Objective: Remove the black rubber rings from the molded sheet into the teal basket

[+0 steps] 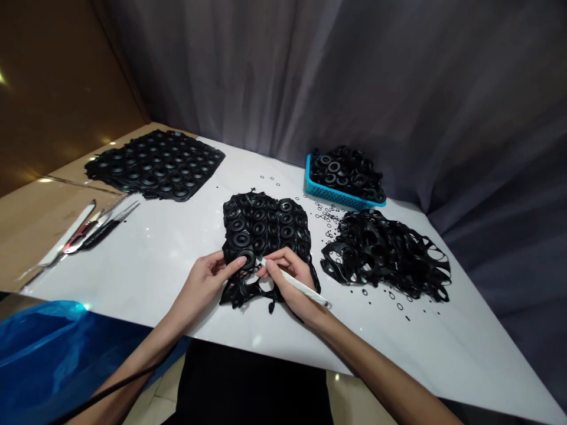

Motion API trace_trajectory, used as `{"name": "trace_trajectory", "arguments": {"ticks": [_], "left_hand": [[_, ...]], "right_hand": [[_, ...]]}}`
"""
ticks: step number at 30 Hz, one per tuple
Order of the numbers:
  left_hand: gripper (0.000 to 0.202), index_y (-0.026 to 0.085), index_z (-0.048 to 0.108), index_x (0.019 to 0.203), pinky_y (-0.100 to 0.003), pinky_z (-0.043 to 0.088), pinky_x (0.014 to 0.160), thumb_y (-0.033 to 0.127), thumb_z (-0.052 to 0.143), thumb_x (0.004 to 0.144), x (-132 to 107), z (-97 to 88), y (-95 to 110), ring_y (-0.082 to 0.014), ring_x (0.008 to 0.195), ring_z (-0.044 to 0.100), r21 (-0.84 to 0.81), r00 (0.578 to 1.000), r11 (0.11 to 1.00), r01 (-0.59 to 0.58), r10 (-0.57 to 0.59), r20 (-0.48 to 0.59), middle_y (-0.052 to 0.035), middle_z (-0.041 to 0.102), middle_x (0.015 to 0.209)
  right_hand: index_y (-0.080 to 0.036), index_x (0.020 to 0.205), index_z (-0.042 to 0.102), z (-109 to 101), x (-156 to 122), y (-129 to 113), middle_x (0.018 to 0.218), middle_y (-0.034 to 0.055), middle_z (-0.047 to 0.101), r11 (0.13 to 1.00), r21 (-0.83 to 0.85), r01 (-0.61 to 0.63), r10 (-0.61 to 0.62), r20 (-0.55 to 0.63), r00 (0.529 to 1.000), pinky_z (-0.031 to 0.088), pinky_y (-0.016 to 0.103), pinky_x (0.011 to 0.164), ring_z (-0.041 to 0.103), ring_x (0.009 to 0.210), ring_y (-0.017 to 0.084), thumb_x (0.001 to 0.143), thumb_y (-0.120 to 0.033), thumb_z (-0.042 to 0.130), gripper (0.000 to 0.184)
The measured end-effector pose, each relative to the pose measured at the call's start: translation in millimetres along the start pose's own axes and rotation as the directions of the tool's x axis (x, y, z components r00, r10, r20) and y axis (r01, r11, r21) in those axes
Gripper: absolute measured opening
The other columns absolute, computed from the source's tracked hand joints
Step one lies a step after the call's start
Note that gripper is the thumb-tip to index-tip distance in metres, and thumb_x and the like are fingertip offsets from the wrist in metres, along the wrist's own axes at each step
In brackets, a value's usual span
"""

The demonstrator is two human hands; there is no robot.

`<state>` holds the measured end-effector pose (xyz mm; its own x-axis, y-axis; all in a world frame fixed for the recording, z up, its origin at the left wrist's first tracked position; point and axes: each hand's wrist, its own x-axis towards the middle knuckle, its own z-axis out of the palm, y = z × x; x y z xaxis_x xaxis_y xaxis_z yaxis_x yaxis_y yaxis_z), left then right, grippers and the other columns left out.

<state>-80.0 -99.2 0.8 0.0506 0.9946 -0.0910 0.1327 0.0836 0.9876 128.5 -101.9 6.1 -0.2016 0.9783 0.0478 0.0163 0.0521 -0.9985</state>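
A black molded rubber sheet (266, 227) with rows of ring shapes lies in front of me on the white table. My left hand (211, 276) grips its left edge, the thumb pressing on one of the rings. In my right hand (290, 274) is a slim white pen-like tool (305, 289), held like a pencil. Its dark tip is at the ring beside my left thumb. Below that ring the sheet has open holes with ragged black strips around them. The fingers of my left hand under the sheet are hidden.
Another ringed rubber sheet (159, 165) lies at the back left, near tweezers and other hand tools (95, 233). A blue basket (341, 195) of black rings stands at the back right. Before it lie holed rubber scrap (385, 254) and small loose rings (326, 211). A blue plastic bag (39, 336) hangs at the lower left.
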Motion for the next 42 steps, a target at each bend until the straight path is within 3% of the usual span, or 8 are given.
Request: {"name": "trace_trajectory", "arguments": {"ticks": [8, 14, 23, 27, 33, 36, 39, 42], "left_hand": [[0.040, 0.017, 0.072, 0.079, -0.029, 0.047, 0.063, 0.056, 0.075, 0.087, -1.7, -0.4, -1.0, -0.0214, 0.073, 0.062, 0.001, 1.000, 1.000, -0.014, 0.014, 0.019, -0.0035, 0.069, 0.076], [0.043, 0.016, 0.072, 0.083, -0.029, 0.049, 0.067, 0.058, 0.071, 0.089, -3.3, 0.2, 0.5, -0.0226, 0.077, 0.064, 0.008, 0.999, 1.000, -0.029, 0.029, 0.022, -0.0051, 0.071, 0.082], [0.037, 0.017, 0.069, 0.085, -0.029, 0.051, 0.074, 0.053, 0.068, 0.094, -4.5, 3.9, -5.7, -0.0227, 0.083, 0.065, 0.082, 0.991, 0.989, -0.124, 0.128, -0.039, -0.0037, 0.070, 0.083], [0.043, 0.016, 0.073, 0.092, -0.032, 0.053, 0.081, 0.059, 0.071, 0.090, -7.0, 2.6, 1.7, -0.0265, 0.091, 0.067, 0.001, 0.997, 0.997, -0.080, 0.080, -0.018, -0.0079, 0.074, 0.091], [0.045, 0.019, 0.078, 0.098, -0.035, 0.055, 0.083, 0.063, 0.075, 0.088, -11.1, 2.1, 15.9, -0.0262, 0.090, 0.068, -0.263, 0.947, 0.947, 0.186, -0.102, 0.303, -0.0097, 0.074, 0.092], [0.046, 0.020, 0.078, 0.098, -0.037, 0.055, 0.089, 0.065, 0.071, 0.090, -9.1, 2.8, 17.7, -0.0281, 0.097, 0.068, -0.324, 0.948, 0.914, 0.246, -0.157, 0.277, -0.0100, 0.075, 0.096], [0.051, 0.019, 0.076, 0.091, -0.039, 0.055, 0.089, 0.069, 0.066, 0.091, -5.7, 4.7, 15.6, -0.0304, 0.098, 0.068, -0.350, 0.959, 0.905, 0.240, -0.167, 0.227, -0.0112, 0.074, 0.093], [0.051, 0.019, 0.070, 0.080, -0.037, 0.054, 0.081, 0.070, 0.068, 0.088, -3.1, 7.1, 11.5, -0.0275, 0.088, 0.065, -0.301, 0.975, 0.932, 0.200, -0.160, 0.152, -0.0085, 0.070, 0.083]], "right_hand": [[-0.023, 0.098, 0.067, -1.1, 1.7, 0.4, 0.089, 0.0016, 0.078, 0.999, -0.034, -0.011, 0.012, 0.032, 0.999, 0.057, 0.029, 0.078, 0.074, 0.085, 0.017, 0.101, -0.043, 0.066, 0.020], [-0.024, 0.094, 0.064, 3.8, 3.7, -7.2, 0.090, -0.0003, 0.076, 0.968, -0.251, 0.028, -0.015, 0.055, 0.998, 0.053, 0.029, 0.076, 0.071, 0.084, 0.017, 0.106, -0.040, 0.057, 0.021], [-0.024, 0.095, 0.050, 20.4, 5.7, -11.2, 0.098, 0.0072, 0.071, 0.698, -0.664, 0.269, -0.210, 0.169, 0.963, 0.048, 0.034, 0.078, 0.068, 0.090, 0.022, 0.110, -0.024, 0.040, 0.018], [-0.025, 0.093, 0.049, 19.1, 6.4, -13.9, 0.092, 0.0058, 0.068, 0.743, -0.630, 0.226, -0.177, 0.142, 0.974, 0.047, 0.034, 0.076, 0.065, 0.086, 0.023, 0.109, -0.025, 0.040, 0.019], [-0.025, 0.090, 0.056, 12.5, 12.6, -7.8, 0.085, 0.0014, 0.067, 0.873, -0.478, 0.102, -0.095, 0.038, 0.995, 0.046, 0.032, 0.070, 0.062, 0.077, 0.020, 0.107, -0.035, 0.045, 0.022], [-0.025, 0.089, 0.063, 3.8, 14.0, -10.5, 0.085, 0.0002, 0.068, 0.924, -0.382, 0.031, -0.041, -0.016, 0.999, 0.049, 0.031, 0.071, 0.064, 0.078, 0.019, 0.099, -0.034, 0.056, 0.015], [-0.025, 0.099, 0.066, -6.2, 9.4, -22.4, 0.104, 0.0045, 0.069, 0.930, -0.332, 0.159, -0.206, -0.113, 0.972, 0.053, 0.035, 0.087, 0.066, 0.098, 0.022, 0.097, -0.027, 0.053, 0.014], [-0.026, 0.110, 0.065, -6.5, 5.0, -33.2, 0.108, 0.0072, 0.068, 0.857, -0.456, 0.240, -0.325, -0.118, 0.938, 0.053, 0.037, 0.088, 0.065, 0.101, 0.023, 0.106, -0.028, 0.042, 0.023]]}}
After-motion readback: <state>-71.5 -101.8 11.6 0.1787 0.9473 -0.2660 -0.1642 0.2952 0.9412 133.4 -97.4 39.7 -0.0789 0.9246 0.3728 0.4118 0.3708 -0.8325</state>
